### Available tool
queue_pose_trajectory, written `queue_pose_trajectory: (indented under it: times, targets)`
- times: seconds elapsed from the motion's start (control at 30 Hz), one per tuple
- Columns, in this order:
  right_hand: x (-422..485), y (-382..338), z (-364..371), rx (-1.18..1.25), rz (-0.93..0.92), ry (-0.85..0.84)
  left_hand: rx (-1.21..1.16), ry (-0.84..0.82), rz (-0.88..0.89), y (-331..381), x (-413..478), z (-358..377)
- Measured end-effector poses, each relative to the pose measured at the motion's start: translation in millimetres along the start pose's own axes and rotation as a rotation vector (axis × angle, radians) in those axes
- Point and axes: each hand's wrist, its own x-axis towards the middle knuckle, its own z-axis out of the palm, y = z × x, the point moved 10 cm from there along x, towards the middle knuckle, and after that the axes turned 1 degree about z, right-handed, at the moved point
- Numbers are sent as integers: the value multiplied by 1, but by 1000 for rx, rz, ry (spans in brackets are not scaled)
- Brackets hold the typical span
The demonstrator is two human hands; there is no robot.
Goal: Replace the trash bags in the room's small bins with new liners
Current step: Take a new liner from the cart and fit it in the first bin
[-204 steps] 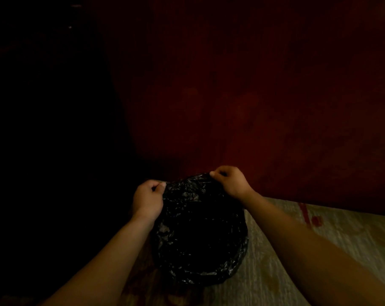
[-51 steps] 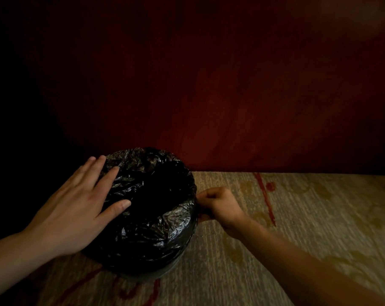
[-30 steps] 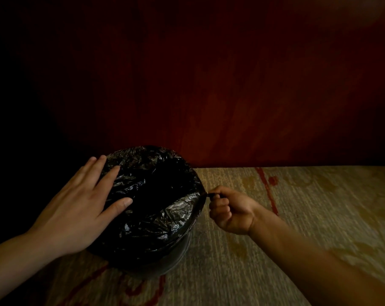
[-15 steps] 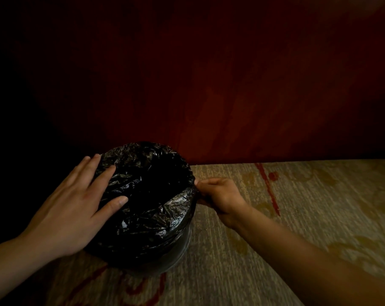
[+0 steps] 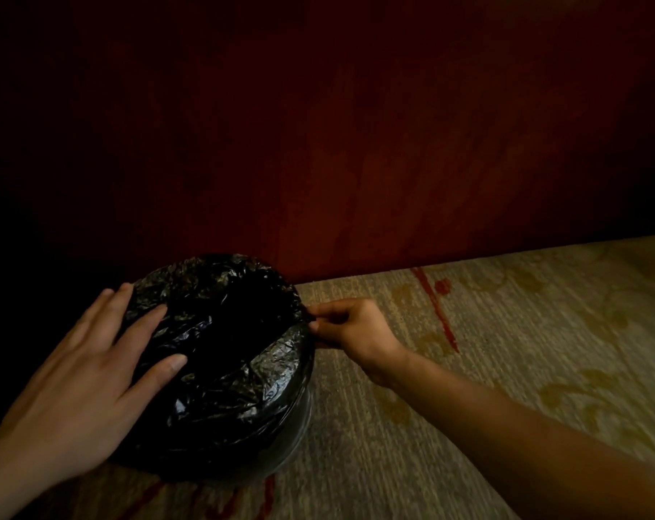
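Two hands of mine work at one small round bin (image 5: 301, 414), which stands on the carpet (image 5: 524, 369) between them. A black liner (image 5: 224, 392) covers it. The liner is thin, glossy plastic, crumpled into fine creases that catch the light, and it is folded out over the rim and hangs down the side like a skirt. Below that skirt, on the side toward my right forearm, a narrow band of the bin's smooth dark wall shows. The liner's mouth sinks into a black hollow whose bottom I cannot make out.

My left hand (image 5: 82, 377) lies flat, its fingers straight and spread. The palm and fingertips press the plastic down over the rim on its side. My right hand (image 5: 356, 328) is curled. Its thumb and fingertips pinch a small tuck of liner at the opposite edge of the rim, and the other fingers are folded in beneath.

The carpet under my right arm is beige and ribbed, with faint gold scrolls and red streaks (image 5: 435, 305) just past my right knuckles. Beyond both hands rises a dark red panel (image 5: 356, 144) with a wood-like grain. Outside my left hand everything is in deep shadow.
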Motion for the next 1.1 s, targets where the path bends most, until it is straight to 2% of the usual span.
queue_pose_trajectory:
  times: [0.17, 0.33, 0.6, 0.67, 0.77, 0.97, 1.1]
  targets:
    - [1, -3, 9, 13, -11, -100, 8, -2, -1, -2, -1, 2]
    - [-1, 11, 16, 102, 75, -199, -6, 6, -1, 0, -3, 0]
    - [-6, -11, 12, -461, -153, -115, 7, 0, 1, 2, -2, -1]
    - [-6, -12, 13, -478, -168, -121, 11, -8, -1, 4, -1, -2]
    - [-5, -5, 13, -241, -67, -168, -2, -11, -9, 7, -3, -5]
    - [-3, 38, 17, 593, 327, -205, -6, -27, -10, 10, -4, -7]
    - [-3, 53, 29, 752, 395, -276, 2, -31, -11, 9, -4, -6]
